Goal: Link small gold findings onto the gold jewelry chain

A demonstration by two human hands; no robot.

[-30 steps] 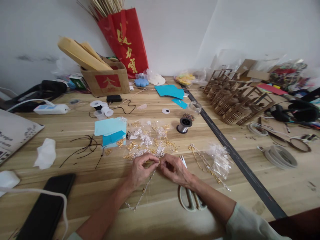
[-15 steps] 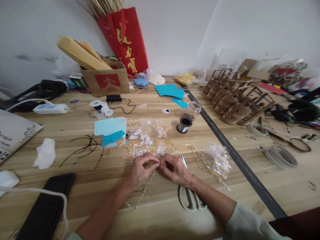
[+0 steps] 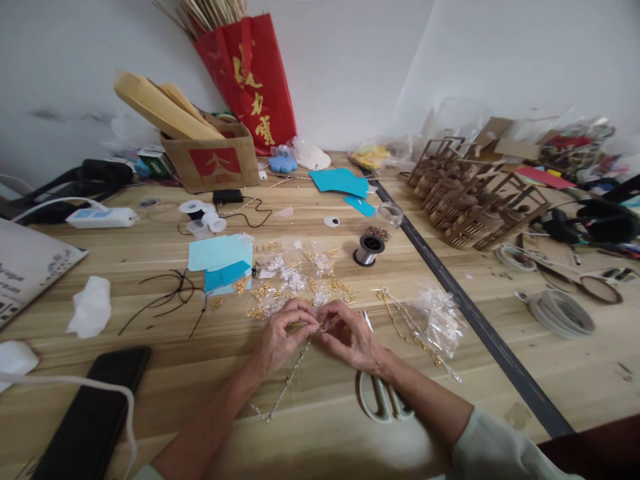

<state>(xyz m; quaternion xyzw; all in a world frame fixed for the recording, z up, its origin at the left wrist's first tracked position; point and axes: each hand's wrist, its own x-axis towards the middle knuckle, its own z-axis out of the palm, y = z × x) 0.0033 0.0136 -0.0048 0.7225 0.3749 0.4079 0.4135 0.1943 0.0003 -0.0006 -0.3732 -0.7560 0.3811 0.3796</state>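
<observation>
A thin beaded strand (image 3: pixel 289 381) with silver and gold beads hangs from the pinched fingers of my left hand (image 3: pixel 286 337) and trails onto the wooden table. Right beside it, my right hand (image 3: pixel 350 337) has its fingertips closed at the same spot; what lies between them is too small to make out. Just beyond the fingers spread small heaps of silver beads (image 3: pixel 293 279) and gold beads (image 3: pixel 343 288). White-handled scissors (image 3: pixel 379 398) lie partly under my right wrist.
A spool of clear thread (image 3: pixel 369 251) stands beyond my right hand. Finished-looking chains (image 3: pixel 413 323) and a plastic bag (image 3: pixel 440 320) lie to the right. Teal cards (image 3: pixel 223 257) and black cord (image 3: pixel 175 293) are on the left, with a black phone (image 3: pixel 93 413) nearer.
The fingers of my right hand have shifted slightly and opened up a little at the knuckles, while the fingertips stay close to my left hand. The strand hangs almost unchanged.
</observation>
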